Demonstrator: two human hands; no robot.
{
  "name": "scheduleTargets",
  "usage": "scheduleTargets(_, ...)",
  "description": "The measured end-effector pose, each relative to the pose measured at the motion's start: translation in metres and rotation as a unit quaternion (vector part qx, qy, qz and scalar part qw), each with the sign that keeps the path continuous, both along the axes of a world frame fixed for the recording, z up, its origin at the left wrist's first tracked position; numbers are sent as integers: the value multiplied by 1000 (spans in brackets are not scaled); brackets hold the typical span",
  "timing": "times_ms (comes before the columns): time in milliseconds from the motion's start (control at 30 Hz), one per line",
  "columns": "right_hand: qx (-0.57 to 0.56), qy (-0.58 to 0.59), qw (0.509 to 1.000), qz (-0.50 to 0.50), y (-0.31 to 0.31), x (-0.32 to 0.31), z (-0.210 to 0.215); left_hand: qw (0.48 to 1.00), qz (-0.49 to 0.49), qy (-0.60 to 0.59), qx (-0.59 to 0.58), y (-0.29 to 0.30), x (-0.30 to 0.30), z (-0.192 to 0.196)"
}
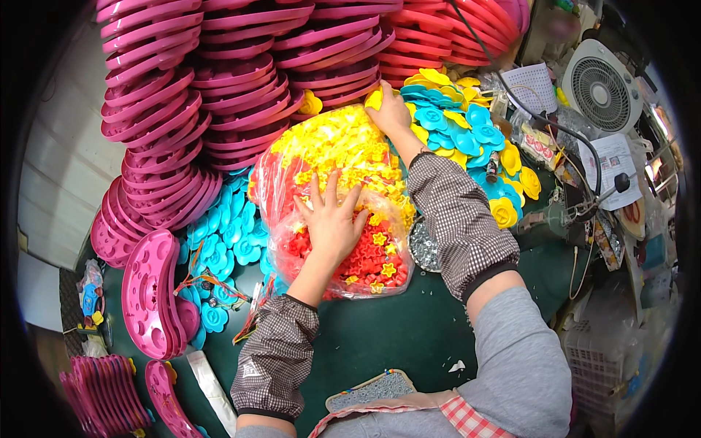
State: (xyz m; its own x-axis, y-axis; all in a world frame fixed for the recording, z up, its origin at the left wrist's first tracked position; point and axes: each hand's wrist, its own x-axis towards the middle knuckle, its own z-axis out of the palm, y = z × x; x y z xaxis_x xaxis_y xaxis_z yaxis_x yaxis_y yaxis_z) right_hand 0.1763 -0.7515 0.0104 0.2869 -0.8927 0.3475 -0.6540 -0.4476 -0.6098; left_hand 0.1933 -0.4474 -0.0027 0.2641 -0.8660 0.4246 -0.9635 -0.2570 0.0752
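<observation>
Head view, left hand [332, 219]: fingers spread flat, pressing down on the clear bag [343, 197] of yellow and red star pieces, seemingly steadying it.
Right hand [388, 109]: reaches past the bag's far end, fingers curled around a yellow flower piece [374, 98].
Bag: centre of the green table [387, 336], long axis running away from the person, its far end towards the pink trays [241, 80].

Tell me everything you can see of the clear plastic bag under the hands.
The clear plastic bag is a bulging, crinkled sack of thin glossy film lying on the dark green table. It is packed with small star-shaped plastic pieces, yellow in the upper part and red lower down with some yellow mixed in. The left hand lies flat on its front, fingers spread, and the right hand grips near its far top edge. Blue flower pieces crowd its left side.
</observation>
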Motion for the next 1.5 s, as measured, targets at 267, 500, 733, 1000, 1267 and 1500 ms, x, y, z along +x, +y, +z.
scheduleTargets(267,-15,-3,995,102,20,-22,-24,1000,6,1,-10,7,-1,-3)
scheduleTargets(500,-80,-195,976,53,22,-43,9,1000,8,7,5,15,6,-4)
scheduleTargets(733,-77,-313,915,244,108,-23,80,978,-84,140,-132,90,-21,30)
scheduleTargets(1000,58,-207,855,472,291,82,69,970,182,156,-48,247,27,-14)
scheduleTargets(1267,67,-221,838,495,268,70,54,969,174,172,16,317,11,-27)
scheduleTargets(1500,-78,123,882,447,246,-20,27,948,224,153,-168,360,35,-12)
